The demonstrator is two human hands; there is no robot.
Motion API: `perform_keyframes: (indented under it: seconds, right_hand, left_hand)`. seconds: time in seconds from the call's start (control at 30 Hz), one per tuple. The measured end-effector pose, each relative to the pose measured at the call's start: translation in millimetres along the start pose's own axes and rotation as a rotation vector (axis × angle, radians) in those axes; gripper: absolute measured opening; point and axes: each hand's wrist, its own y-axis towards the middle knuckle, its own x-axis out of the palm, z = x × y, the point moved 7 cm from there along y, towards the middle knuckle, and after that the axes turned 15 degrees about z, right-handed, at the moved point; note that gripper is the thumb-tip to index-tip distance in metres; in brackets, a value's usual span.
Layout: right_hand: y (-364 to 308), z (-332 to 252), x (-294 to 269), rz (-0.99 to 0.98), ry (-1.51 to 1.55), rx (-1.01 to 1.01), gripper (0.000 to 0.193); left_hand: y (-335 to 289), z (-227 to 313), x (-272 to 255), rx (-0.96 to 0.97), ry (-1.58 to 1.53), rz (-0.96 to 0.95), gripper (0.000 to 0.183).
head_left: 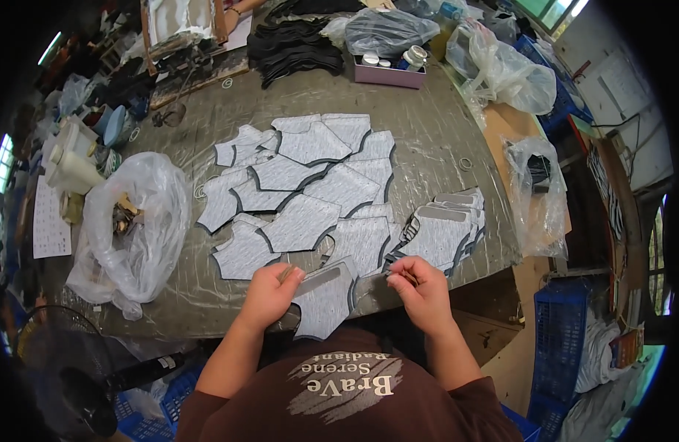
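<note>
The left edge of a grey cut piece (326, 303) is gripped between the thumb and fingers of the left hand (270, 295). The fingertips of the right hand (422, 289) are pinched together; whether anything thin is held there cannot be told. The gripped piece is located between the 2 hands, a darker strip along its upper edge, its lower end projecting past the near edge of the table (428, 121). Just beyond it, dark-edged grey pieces (303, 221) are spread in an overlapping pile. To the right, a fanned stack (444, 230) with darker strips is placed near the table's right-hand edge; tabletop is left visible between the two. Room is also noted between the pile and the clear plastic bag (163, 221) at left, and between the pile and the purple box (389, 76) at the far side. Black pieces (291, 48) are heaped beside the box.
</note>
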Motion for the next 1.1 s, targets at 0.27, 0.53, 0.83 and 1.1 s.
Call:
perform_keyframes:
  seconds: [0.27,0.53,0.83,1.1]
  right_hand:
    - [-5.2,8.6,44.0,-0.057,-0.244,-0.132,0.021]
    - [-13.8,-31.8,15.0,-0.066,-0.119,-0.368,0.009]
    - [37.1,-20.0,-107.1,0.71,-0.612,-0.502,0.037]
    - [-13.8,-0.3,-40.8,0.267,-0.864,-0.573,0.041]
  left_hand:
    - [-7.9,12.0,6.5,0.086,-0.117,-0.041,0.017]
    - [3.5,-14.1,-13.2,-0.064,-0.071,0.106,0.021]
    - [-1.3,23.2,-3.7,0.469,0.262,0.27,0.014]
    - [-4.1,18.9,-8.8,0.314,0.055,0.298,0.006]
